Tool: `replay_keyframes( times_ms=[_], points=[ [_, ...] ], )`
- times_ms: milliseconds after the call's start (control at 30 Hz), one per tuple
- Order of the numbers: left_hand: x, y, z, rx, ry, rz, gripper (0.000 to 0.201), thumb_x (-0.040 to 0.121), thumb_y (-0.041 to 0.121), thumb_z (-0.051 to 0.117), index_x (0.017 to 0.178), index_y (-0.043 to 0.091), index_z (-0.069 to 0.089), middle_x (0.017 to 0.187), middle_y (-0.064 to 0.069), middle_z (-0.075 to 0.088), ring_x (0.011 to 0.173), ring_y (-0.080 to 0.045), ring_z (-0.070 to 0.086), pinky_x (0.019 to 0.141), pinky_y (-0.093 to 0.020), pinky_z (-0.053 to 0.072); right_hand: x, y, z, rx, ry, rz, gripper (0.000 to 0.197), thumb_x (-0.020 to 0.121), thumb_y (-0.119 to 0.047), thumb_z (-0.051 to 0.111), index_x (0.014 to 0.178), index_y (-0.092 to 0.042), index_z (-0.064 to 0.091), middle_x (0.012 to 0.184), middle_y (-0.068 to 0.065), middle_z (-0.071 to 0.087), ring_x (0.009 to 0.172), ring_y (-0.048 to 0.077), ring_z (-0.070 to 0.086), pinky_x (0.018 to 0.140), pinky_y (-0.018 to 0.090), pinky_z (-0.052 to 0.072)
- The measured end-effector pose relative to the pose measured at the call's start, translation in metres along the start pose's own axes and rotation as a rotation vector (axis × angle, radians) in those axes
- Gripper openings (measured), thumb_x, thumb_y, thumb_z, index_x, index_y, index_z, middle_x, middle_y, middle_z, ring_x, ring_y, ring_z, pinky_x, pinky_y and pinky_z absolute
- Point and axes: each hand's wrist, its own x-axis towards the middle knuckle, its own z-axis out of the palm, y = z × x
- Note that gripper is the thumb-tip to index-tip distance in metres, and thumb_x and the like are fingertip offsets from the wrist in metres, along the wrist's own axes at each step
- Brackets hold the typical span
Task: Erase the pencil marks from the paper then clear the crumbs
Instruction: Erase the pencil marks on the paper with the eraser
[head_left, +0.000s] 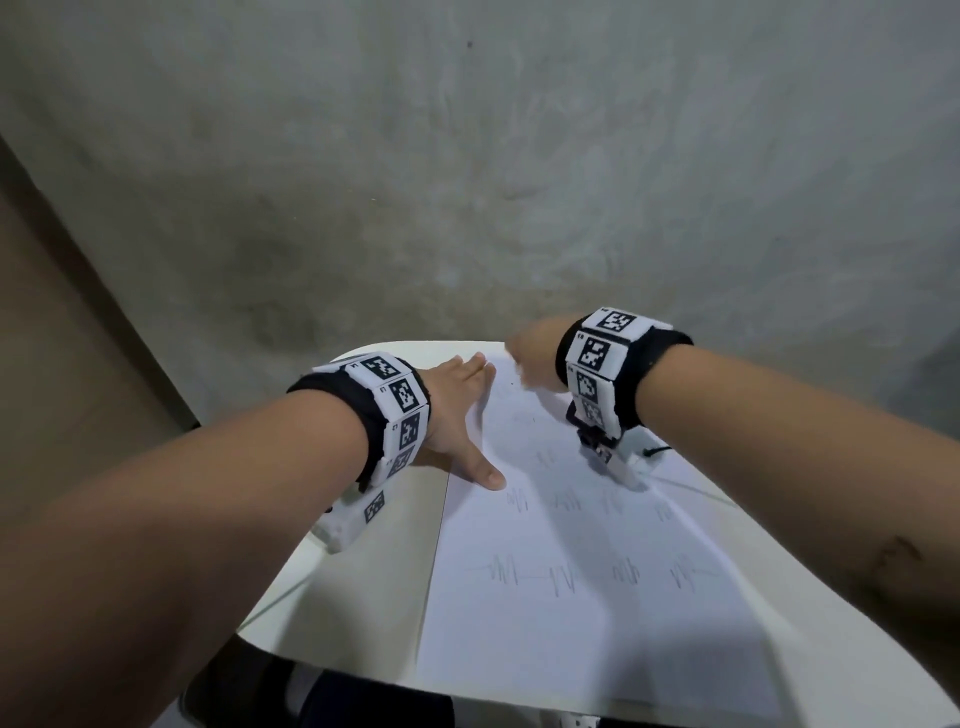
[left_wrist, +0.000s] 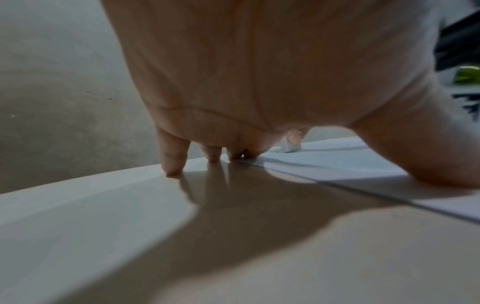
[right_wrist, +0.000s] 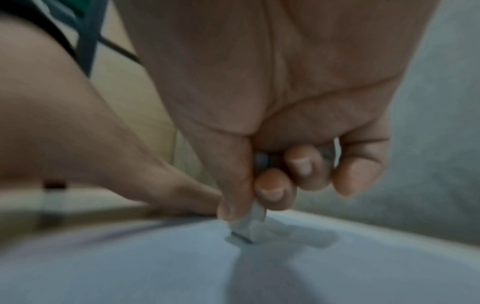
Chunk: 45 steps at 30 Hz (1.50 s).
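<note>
Right hand (right_wrist: 262, 156) curled, thumb and fingertips pinching a small white eraser (right_wrist: 248, 225) with its lower edge down on the paper (head_left: 545, 623); motion blur in the head view suggesting a rubbing stroke, judged only from the smear. Left hand (head_left: 457, 410) flat and spread, fingers straight, thumb pressing the paper's left edge, the other fingertips (left_wrist: 172, 164) resting on the desk (left_wrist: 103, 226) just beyond that edge, holding nothing. Eraser touching the paper near its far end, close beside the left hand and farther from the body than the pencil marks (head_left: 566, 501). Marks lying in rows across the middle and near part of the paper, faint zigzags, all nearer the body than the eraser. Step in hand, by judgement: erasing, early to midway, with most rows apparently untouched. Crumbs too small or blurred to make out. Next move likely calling for short firm strokes worked row by row toward the near edge, the left hand sliding along to pin the paper close to each stroke so it neither creases nor skids. Brushing away crumbs not yet begun.
</note>
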Motion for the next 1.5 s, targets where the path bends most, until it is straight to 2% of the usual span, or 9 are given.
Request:
replay_keyframes(
  times_ms=[167,633,800,933,1100,1167,1300,1433,1500],
  points=[
    [-0.001,0.0,-0.001,0.0,0.001,-0.005,0.134,0.068,0.077,0.065,0.152,0.019,-0.021,0.159,0.005,-0.027,0.148,-0.014,-0.018,0.121,-0.045,0.003,-0.011,0.001,0.0,0.02,0.061,-0.038,0.026,0.09,-0.024,0.057,0.111,-0.009,0.062,0.115,0.005,0.067,0.102,0.029,0.064,0.081,0.032,0.049],
    [-0.002,0.001,0.0,-0.019,0.005,-0.004,0.135,0.067,0.077,0.066,0.152,0.02,-0.021,0.159,0.006,-0.027,0.148,-0.013,-0.019,0.121,-0.047,0.005,-0.006,0.002,-0.002,-0.121,0.042,-0.103,0.032,0.092,-0.025,0.056,0.119,-0.007,0.061,0.121,0.007,0.064,0.112,0.029,0.061,0.082,0.033,0.047],
    [-0.002,0.004,-0.002,-0.04,0.01,-0.003,0.137,0.064,0.076,0.069,0.152,0.022,-0.022,0.161,0.006,-0.023,0.149,-0.015,-0.016,0.12,-0.047,0.007,-0.001,-0.006,0.0,-0.156,-0.063,-0.11,0.024,0.085,-0.028,0.067,0.103,-0.011,0.064,0.095,-0.003,0.069,0.078,0.019,0.063,0.059,0.021,0.049],
    [-0.006,0.007,-0.002,-0.025,0.011,-0.008,0.133,0.068,0.076,0.065,0.153,0.019,-0.02,0.161,0.006,-0.023,0.149,-0.016,-0.016,0.119,-0.046,0.006,0.006,-0.005,-0.005,-0.14,-0.048,0.003,0.028,0.078,-0.033,0.067,0.097,-0.012,0.068,0.081,0.0,0.07,0.076,0.026,0.068,0.074,0.034,0.056],
    [-0.006,0.009,-0.004,-0.026,0.016,-0.003,0.132,0.068,0.076,0.065,0.153,0.02,-0.02,0.161,0.006,-0.021,0.149,-0.017,-0.015,0.119,-0.046,0.007,0.011,-0.016,-0.006,-0.089,-0.036,-0.023,0.038,0.082,-0.036,0.062,0.111,-0.013,0.067,0.101,0.003,0.072,0.096,0.03,0.068,0.083,0.036,0.055],
    [-0.007,0.009,-0.002,-0.023,0.022,-0.005,0.131,0.069,0.075,0.065,0.153,0.02,-0.019,0.161,0.006,-0.022,0.149,-0.017,-0.016,0.119,-0.045,0.006,0.025,-0.013,-0.004,-0.089,-0.037,0.061,0.036,0.069,-0.045,0.065,0.096,-0.023,0.072,0.083,0.001,0.073,0.081,0.033,0.069,0.076,0.046,0.057],
    [-0.004,0.007,0.0,-0.065,0.023,0.007,0.132,0.066,0.076,0.067,0.154,0.026,-0.017,0.161,0.01,-0.021,0.149,-0.017,-0.016,0.118,-0.047,0.007,0.003,-0.021,-0.011,-0.031,-0.125,-0.037,0.025,0.075,-0.03,0.072,0.097,-0.017,0.071,0.089,0.001,0.075,0.076,0.025,0.07,0.058,0.024,0.052],
    [-0.004,0.007,-0.001,-0.029,0.005,0.0,0.133,0.067,0.079,0.063,0.152,0.021,-0.021,0.16,0.007,-0.025,0.148,-0.016,-0.019,0.119,-0.047,0.003,0.045,0.008,0.006,-0.026,-0.06,0.103,0.025,0.061,-0.039,0.076,0.065,-0.016,0.065,0.066,-0.001,0.07,0.065,0.029,0.07,0.069,0.046,0.058],
    [-0.003,0.003,-0.001,-0.024,0.015,0.008,0.131,0.068,0.079,0.062,0.153,0.02,-0.019,0.16,0.007,-0.024,0.149,-0.015,-0.016,0.121,-0.047,0.005,0.038,0.005,0.005,0.017,-0.076,0.076,0.021,0.064,-0.036,0.072,0.071,-0.016,0.067,0.073,0.003,0.072,0.07,0.03,0.071,0.071,0.041,0.058]
  ],
)
